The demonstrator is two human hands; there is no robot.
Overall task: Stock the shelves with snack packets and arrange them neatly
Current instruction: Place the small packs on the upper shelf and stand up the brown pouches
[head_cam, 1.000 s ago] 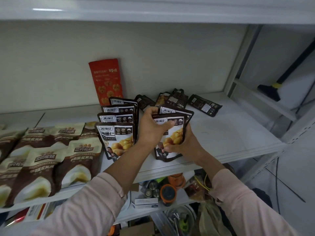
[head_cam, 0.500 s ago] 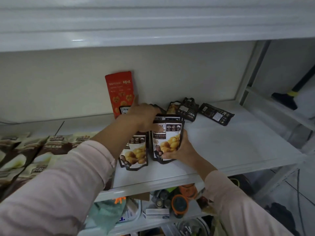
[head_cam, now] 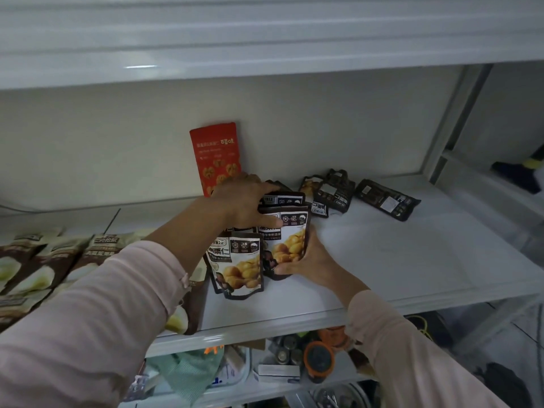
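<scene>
White metal shelf [head_cam: 382, 260] with a pale back wall, viewed from above its front edge. Dark chestnut packets stand upright near the middle of the shelf in two rows, each overlapping front to back. The left row [head_cam: 237, 266] shows one full packet face; those behind it are mostly hidden. The right row [head_cam: 290, 240] touches it side by side. The left hand [head_cam: 244, 201] lies over the top edges of both rows, fingers curved down across the packet tops. The right hand [head_cam: 309, 260] clasps the lower right corner of the right row, thumb on the front face; the two hands are apart, both closed on packets. A red packet [head_cam: 216, 156] leans on the back wall behind the rows. Loose dark packets [head_cam: 332, 191] lie heaped toward the back edge, one more [head_cam: 387, 199] flat nearer the right end. Brown-and-cream packets [head_cam: 44, 260] fill the left end in overlapping rows. On the lower shelf sit an orange-lidded jar [head_cam: 319, 359], a small white box [head_cam: 278, 371] and a green cloth [head_cam: 188, 369]; other contents cannot be told
</scene>
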